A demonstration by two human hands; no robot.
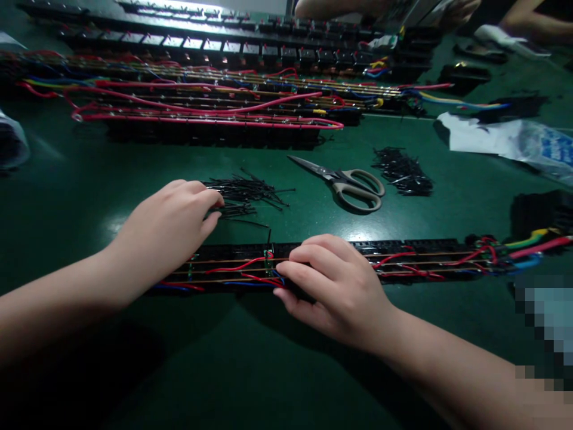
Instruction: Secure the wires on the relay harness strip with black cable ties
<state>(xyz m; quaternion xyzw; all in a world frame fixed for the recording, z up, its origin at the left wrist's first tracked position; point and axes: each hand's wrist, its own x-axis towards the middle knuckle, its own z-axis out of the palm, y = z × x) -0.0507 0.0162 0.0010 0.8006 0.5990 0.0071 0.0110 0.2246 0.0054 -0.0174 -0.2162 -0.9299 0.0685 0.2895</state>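
A long black power strip assembly (403, 263) with copper bars and red, blue and yellow wires lies across the green table in front of me. My right hand (331, 286) is curled over its middle, fingers pressing on the wires and gripping the strip. My left hand (170, 230) reaches past the strip into a loose pile of thin black cable ties (246, 194), with fingertips pinched together on ties at the pile's left edge.
Scissors (349, 182) lie closed right of the ties, beside a second pile of black ties (403, 173). Several wired strips (201, 110) are stacked at the back. A plastic bag (514, 140) lies at right. Another person's arms (447, 9) show at the top right.
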